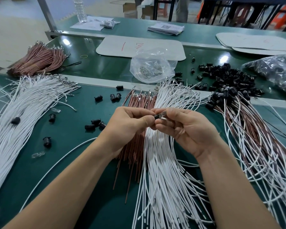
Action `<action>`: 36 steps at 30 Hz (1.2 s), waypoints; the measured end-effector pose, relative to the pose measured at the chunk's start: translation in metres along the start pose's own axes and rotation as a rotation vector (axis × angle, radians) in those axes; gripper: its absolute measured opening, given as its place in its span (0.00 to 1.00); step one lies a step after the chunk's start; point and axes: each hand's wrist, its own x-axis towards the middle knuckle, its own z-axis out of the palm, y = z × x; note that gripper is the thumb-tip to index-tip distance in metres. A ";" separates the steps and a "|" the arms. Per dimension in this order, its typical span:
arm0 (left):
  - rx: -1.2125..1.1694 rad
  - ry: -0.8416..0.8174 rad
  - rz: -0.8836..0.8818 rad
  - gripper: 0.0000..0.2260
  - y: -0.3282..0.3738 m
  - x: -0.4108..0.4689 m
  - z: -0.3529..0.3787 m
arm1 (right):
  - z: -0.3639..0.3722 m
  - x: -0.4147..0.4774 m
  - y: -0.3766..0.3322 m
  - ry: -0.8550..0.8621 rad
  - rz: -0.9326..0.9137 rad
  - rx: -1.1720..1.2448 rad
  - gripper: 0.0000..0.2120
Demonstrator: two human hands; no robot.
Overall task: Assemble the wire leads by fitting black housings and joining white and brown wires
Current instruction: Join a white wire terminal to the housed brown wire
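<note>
Both hands meet above the middle of the green table. My left hand (130,123) and my right hand (186,128) pinch a small black housing (157,116) with a clear glass tip between their fingertips. Under the hands lie a bundle of brown wires (135,146) and a fan of white wires (163,171) with metal terminals at the far ends. Whether a wire runs into the held housing is hidden by the fingers. A heap of loose black housings (228,80) lies at the back right. Finished leads (248,129) with housings fitted spread out on the right.
A large white wire bundle (23,109) covers the left side, with a brown bundle (40,60) behind it. Single black housings (96,123) and small clear bulbs (38,154) dot the mat. A clear bag of terminals (152,66), white boards, papers and a water bottle stand further back.
</note>
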 end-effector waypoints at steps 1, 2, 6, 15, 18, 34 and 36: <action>-0.003 -0.002 0.002 0.10 0.000 -0.001 0.001 | -0.001 0.000 0.000 0.002 -0.002 0.001 0.12; -0.004 -0.002 0.002 0.11 0.000 -0.001 0.002 | -0.001 0.000 0.000 0.003 -0.002 0.004 0.11; -0.013 0.011 -0.006 0.09 0.001 -0.001 0.001 | -0.001 -0.001 0.001 0.004 0.008 -0.007 0.10; -0.033 0.008 -0.006 0.09 -0.003 -0.001 0.002 | -0.003 0.002 0.002 0.002 0.021 -0.008 0.09; 0.036 0.053 0.013 0.08 -0.005 0.003 0.004 | -0.005 0.003 0.001 0.002 0.002 0.015 0.10; -0.014 0.009 0.024 0.06 -0.006 -0.001 -0.003 | -0.004 0.001 0.004 -0.069 0.066 0.024 0.10; -0.012 0.015 0.021 0.07 -0.006 -0.001 -0.003 | -0.003 0.000 0.004 -0.062 0.066 0.031 0.10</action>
